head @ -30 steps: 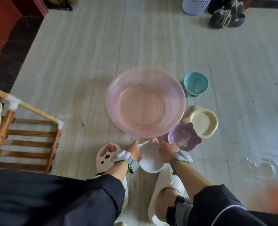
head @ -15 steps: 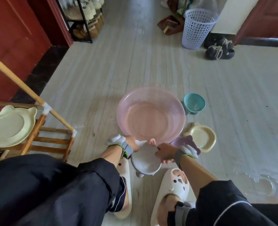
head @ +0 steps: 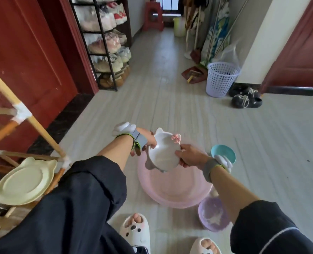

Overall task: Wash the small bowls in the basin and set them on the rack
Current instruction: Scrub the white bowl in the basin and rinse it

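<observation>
A white cat-eared bowl point(head: 163, 153) with a pink bow is held up above the pink basin point(head: 175, 191). My left hand point(head: 146, 142) grips its left rim and my right hand point(head: 188, 156) grips its right rim. The bowl tilts toward me. A purple bowl point(head: 212, 214) sits on the floor right of the basin, partly behind my right arm. A teal bowl point(head: 223, 153) stands beyond my right wrist. The wooden rack point(head: 36, 123) is at the left, with a pale yellow eared plate point(head: 23, 182) lying on it.
A lavender mesh wastebasket point(head: 221, 78) and dark shoes point(head: 246, 100) stand at the far right. A shoe rack point(head: 106, 43) lines the left wall by a red door point(head: 23, 57). My slippered feet point(head: 135, 231) are at the bottom.
Both hands have lifted the white bowl up from near the floor to above the basin. My view has tilted up, so the hallway and more of the rack show.
</observation>
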The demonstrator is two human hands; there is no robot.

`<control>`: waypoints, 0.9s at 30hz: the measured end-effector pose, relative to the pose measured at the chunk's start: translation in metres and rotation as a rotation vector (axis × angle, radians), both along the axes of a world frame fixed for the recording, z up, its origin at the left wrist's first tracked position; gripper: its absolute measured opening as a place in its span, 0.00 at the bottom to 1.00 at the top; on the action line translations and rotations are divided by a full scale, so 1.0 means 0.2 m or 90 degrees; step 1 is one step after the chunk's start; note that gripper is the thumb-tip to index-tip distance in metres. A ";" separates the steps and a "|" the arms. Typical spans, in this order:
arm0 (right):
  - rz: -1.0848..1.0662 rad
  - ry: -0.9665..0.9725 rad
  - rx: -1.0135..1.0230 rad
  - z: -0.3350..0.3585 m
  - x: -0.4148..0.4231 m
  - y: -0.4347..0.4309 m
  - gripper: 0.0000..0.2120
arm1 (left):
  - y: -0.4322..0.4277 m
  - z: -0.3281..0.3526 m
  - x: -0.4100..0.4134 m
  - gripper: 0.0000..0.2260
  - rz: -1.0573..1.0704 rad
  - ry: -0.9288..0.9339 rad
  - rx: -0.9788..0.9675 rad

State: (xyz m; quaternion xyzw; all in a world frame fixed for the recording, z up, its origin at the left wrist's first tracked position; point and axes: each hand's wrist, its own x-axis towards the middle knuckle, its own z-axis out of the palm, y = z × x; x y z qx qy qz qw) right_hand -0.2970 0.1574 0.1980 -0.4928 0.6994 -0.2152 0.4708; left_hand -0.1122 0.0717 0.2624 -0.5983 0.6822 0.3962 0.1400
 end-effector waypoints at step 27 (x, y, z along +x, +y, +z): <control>-0.205 0.161 0.038 -0.99 -0.06 -0.11 0.30 | -0.02 -1.15 -0.20 0.17 0.298 0.210 0.163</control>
